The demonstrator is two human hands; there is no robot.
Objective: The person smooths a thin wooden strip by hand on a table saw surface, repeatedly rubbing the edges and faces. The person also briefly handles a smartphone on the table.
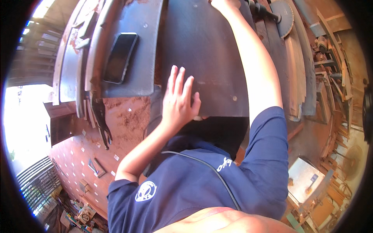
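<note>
My left hand (178, 99) is over the near left corner of a dark metal machine table (217, 62). Its fingers are stretched out and a little apart, with nothing held; whether the palm presses on the metal is hidden. Across the right side of the same table reaches my right arm. At the far edge, the top of the picture cuts off my right hand (226, 4), so its fingers and anything in them cannot be made out. A black phone (121, 58) lies on the metal plate (143, 83) left of the table, beyond a narrow gap.
A toothed circular saw blade (283, 18) stands at the far right, beside long wooden boards (297, 73). Dark-handled pliers (101, 122) hang off the left side. Reddish sawdust (130, 116) covers part of the tiled floor. A pale metal box (305, 180) stands lower right.
</note>
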